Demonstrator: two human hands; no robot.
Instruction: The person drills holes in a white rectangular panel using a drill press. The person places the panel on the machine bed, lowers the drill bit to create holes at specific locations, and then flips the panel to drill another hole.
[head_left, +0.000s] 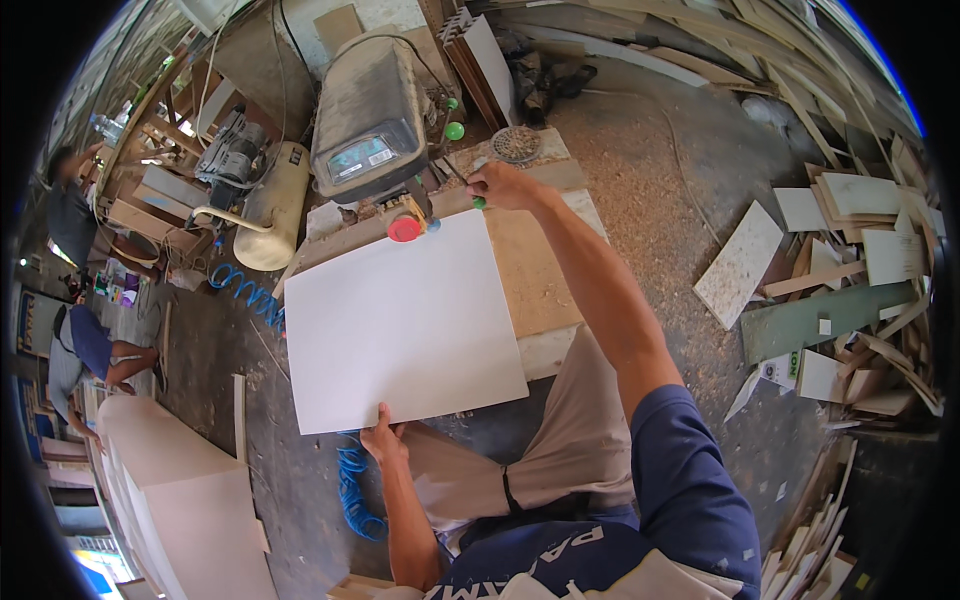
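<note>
A white rectangular board lies flat across a wooden worktable under the head of a dusty drill press. My left hand grips the board's near edge, thumb on top and the other fingers mostly hidden underneath. With my arm stretched out, my right hand is closed around the drill press's feed lever, close to a green knob. Another green knob sticks out farther back. On the machine's front is a red round button. The drill bit cannot be made out.
Left of the machine stands a tan air compressor with a coiled blue hose. Board offcuts pile up at the right. Sawdust covers the floor behind the table. Two people are at the far left, near large panels.
</note>
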